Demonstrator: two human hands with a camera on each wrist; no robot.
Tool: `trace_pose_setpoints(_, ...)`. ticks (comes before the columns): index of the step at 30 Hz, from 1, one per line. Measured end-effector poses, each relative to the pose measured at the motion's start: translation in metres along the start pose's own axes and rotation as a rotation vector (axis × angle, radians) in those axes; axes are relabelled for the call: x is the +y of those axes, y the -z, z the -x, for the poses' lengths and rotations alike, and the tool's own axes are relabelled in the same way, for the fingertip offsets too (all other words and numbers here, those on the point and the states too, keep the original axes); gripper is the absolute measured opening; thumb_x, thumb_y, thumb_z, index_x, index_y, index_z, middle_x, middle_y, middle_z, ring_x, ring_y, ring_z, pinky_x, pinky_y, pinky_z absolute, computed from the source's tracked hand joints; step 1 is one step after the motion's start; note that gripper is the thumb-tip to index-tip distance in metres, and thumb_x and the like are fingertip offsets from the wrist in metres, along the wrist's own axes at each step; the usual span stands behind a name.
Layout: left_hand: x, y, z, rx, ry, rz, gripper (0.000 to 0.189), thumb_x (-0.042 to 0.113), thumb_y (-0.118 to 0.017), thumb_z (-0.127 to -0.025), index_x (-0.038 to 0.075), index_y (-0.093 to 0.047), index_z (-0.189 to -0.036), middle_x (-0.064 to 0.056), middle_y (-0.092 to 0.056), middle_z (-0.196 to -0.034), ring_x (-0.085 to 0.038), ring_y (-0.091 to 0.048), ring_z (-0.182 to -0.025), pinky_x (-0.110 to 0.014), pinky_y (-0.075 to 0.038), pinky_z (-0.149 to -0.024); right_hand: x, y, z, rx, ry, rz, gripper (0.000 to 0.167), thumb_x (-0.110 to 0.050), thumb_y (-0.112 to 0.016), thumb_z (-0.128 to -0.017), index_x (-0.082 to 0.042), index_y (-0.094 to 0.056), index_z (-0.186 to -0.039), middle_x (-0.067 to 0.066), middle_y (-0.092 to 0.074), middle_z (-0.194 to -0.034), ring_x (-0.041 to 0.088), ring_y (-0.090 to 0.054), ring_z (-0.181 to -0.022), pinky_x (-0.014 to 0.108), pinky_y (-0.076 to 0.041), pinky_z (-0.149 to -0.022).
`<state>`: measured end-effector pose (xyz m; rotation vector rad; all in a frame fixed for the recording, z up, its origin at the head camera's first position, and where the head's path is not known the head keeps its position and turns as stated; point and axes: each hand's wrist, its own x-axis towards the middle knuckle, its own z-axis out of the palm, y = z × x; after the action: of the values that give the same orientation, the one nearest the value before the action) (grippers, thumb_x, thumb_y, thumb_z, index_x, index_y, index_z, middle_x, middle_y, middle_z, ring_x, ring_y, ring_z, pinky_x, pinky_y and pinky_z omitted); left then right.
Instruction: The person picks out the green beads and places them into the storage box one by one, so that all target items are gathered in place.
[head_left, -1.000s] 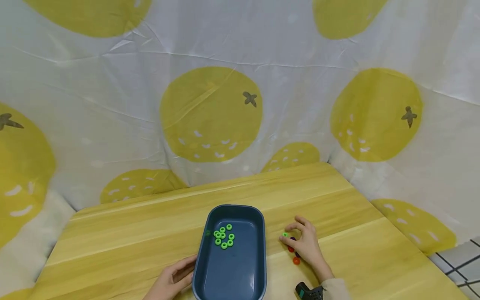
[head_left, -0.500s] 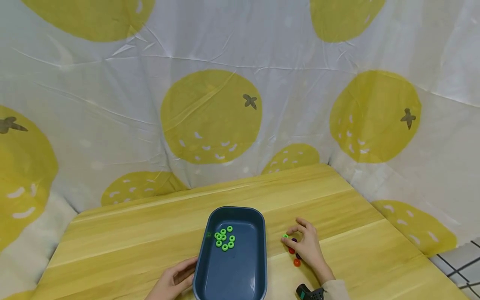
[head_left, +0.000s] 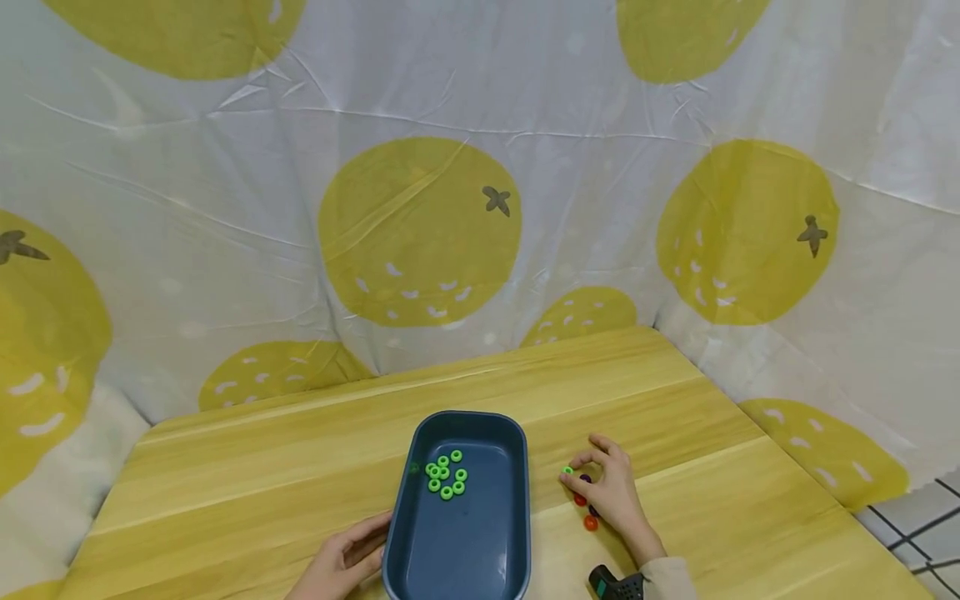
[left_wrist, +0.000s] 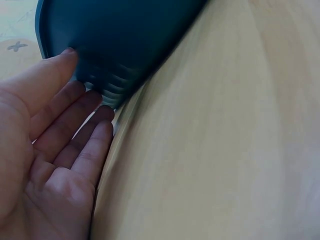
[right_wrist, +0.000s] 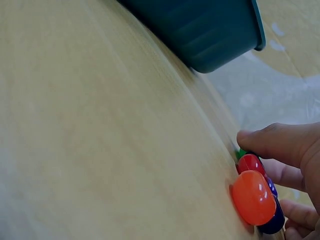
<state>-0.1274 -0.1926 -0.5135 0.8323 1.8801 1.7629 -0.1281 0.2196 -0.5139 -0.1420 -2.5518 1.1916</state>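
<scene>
A deep blue tray point(head_left: 480, 533) rests on the table, with several bright green ring beads point(head_left: 447, 492) toward its far left part. My left hand point(head_left: 341, 558) is at the tray's left side; in the left wrist view its loosely straight fingers point(left_wrist: 95, 145) touch the ridged outer wall. To the right of the tray, my right hand point(head_left: 613, 492) pinches a green ring bead point(head_left: 567, 471) between thumb and index finger, low over the wood. Beside that thumb lie a red bead point(head_left: 581, 500), an orange bead point(right_wrist: 253, 197) and dark purple beads point(head_left: 586, 478), partly hidden by the hand.
The wooden table point(head_left: 262, 467) reaches back to a white curtain point(head_left: 585, 208) printed with yellow fruit. A black device point(head_left: 615, 583) sits at the right wrist. White tiles with dark lines point(head_left: 915, 525) show beyond the table's right edge.
</scene>
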Motion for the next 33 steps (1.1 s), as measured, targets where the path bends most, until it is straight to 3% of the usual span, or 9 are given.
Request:
trace_pose_setpoints(7,-0.0013,0.0005,-0.0006,-0.007,-0.018,-0.012,0.055,0.007,-0.048,-0.105,-0.028,-0.023,-0.141,-0.054,-0.02,-0.14,0.012,-0.048,-0.12,-0.01,-0.044,-0.096,0.0027,-0.0014,-0.0005,0.008,0.009,0.006,0.018,-0.018,-0.087,-0.076,-0.011,-0.071,-0.08,0.026,-0.05,-0.14,0.051,-0.036,-0.132,0.067,-0.034,-0.105)
trace_pose_setpoints(15,0.0004,0.0018,-0.0021,0.009,0.032,-0.017,0.056,0.009,-0.048,-0.105,-0.025,-0.024,-0.142,-0.051,-0.022,-0.143,0.013,-0.049,-0.118,-0.01,-0.044,-0.095,0.0025,-0.0009,-0.0002,-0.003,-0.001,-0.005,0.018,-0.018,-0.086,-0.077,-0.01,-0.071,-0.081,0.027,-0.049,-0.141,0.051,-0.034,-0.133,0.066,-0.033,-0.106)
trace_pose_setpoints(21,0.0011,0.001,-0.0004,-0.001,0.005,-0.011,0.057,0.008,-0.048,-0.105,-0.027,-0.023,-0.141,-0.054,-0.02,-0.141,0.012,-0.049,-0.118,-0.01,-0.044,-0.095,0.0022,-0.0022,-0.0001,-0.002,0.006,-0.01,0.017,-0.018,-0.086,-0.077,-0.01,-0.071,-0.08,0.027,-0.049,-0.141,0.051,-0.034,-0.132,0.067,-0.034,-0.104)
trace_pose_setpoints(26,0.0025,0.0015,-0.0016,0.01,0.035,-0.011,0.057,0.01,-0.048,-0.105,-0.026,-0.023,-0.142,-0.051,-0.021,-0.143,0.013,-0.049,-0.117,-0.01,-0.044,-0.095,0.0021,-0.0018,-0.0009,0.004,0.014,-0.008,0.018,-0.018,-0.086,-0.077,-0.01,-0.07,-0.08,0.027,-0.05,-0.14,0.051,-0.034,-0.132,0.067,-0.033,-0.104)
trace_pose_setpoints(33,0.0012,0.0004,-0.0013,0.007,0.029,-0.009,0.058,0.01,-0.049,-0.105,-0.027,-0.024,-0.141,-0.052,-0.022,-0.142,0.013,-0.05,-0.117,-0.01,-0.045,-0.095,0.0024,-0.0026,0.0013,0.005,0.016,-0.003,0.018,-0.019,-0.084,-0.079,-0.011,-0.069,-0.08,0.027,-0.05,-0.141,0.051,-0.034,-0.133,0.067,-0.034,-0.105)
